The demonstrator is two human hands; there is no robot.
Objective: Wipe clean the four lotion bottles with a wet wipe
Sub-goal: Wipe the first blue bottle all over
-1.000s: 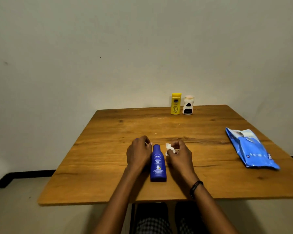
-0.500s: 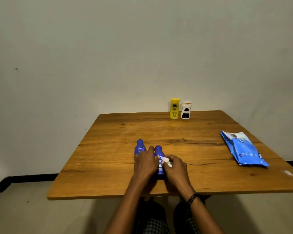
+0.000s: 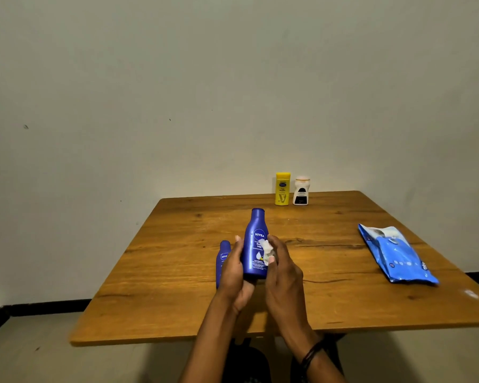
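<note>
My left hand [image 3: 234, 275] grips a dark blue lotion bottle [image 3: 255, 239] from the left and below, holding it upright above the table. My right hand [image 3: 281, 275] presses a small white wet wipe [image 3: 267, 251] against the bottle's label side. A second blue lotion bottle [image 3: 222, 257] lies on the table just left of my left hand, partly hidden by it. A yellow lotion bottle [image 3: 282, 188] and a white lotion bottle [image 3: 301, 190] stand side by side at the table's far edge.
The wooden table [image 3: 329, 272] stands against a plain wall. A blue wet wipe pack [image 3: 397, 257] lies flat near the right edge. A small white scrap [image 3: 471, 293] sits near the front right edge.
The blue bottle went from lying on the table between my hands to being lifted upright in my left hand, with the wipe brought onto its front. The second blue bottle came into view.
</note>
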